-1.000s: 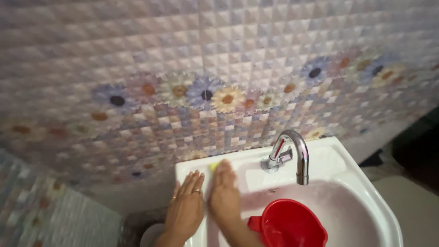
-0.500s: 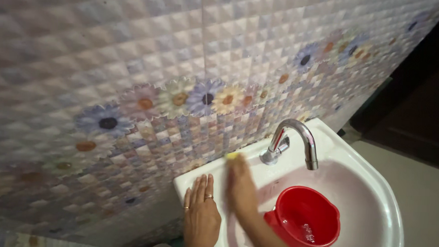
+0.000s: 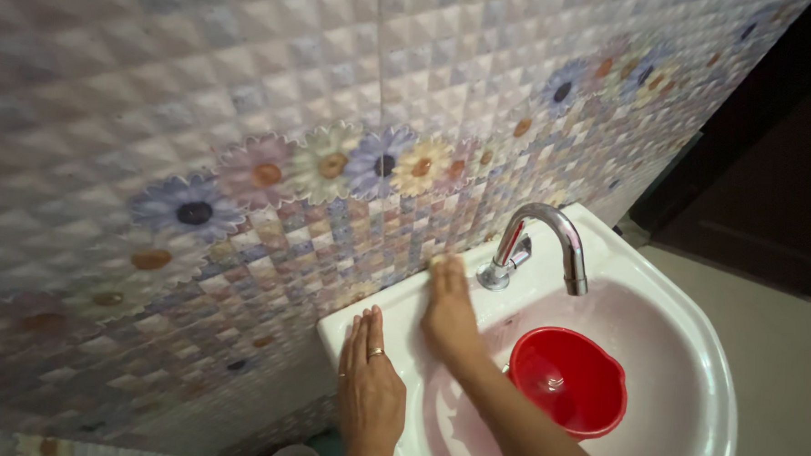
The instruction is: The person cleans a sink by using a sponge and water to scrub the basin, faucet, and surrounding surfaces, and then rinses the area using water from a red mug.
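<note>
the left hand [image 3: 370, 391], a ring on 1 finger, lay flat and open on the white sink [image 3: 691, 359] rim, gripping nothing. the right hand [image 3: 450, 305] pressed flat, fingers spread, on the ledge just beside the chrome tap [image 3: 542, 243]. a red bucket [image 3: 567, 381] sat in the basin. behind stood the flowered tile wall [image 3: 290, 159].

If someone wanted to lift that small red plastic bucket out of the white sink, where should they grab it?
Probably the rim of the small red plastic bucket, from above. It stands upright and open-topped in the white sink, and its top edge is exposed. The side away from the chrome tap looks freest; the right hand and forearm crowd the other.
</note>
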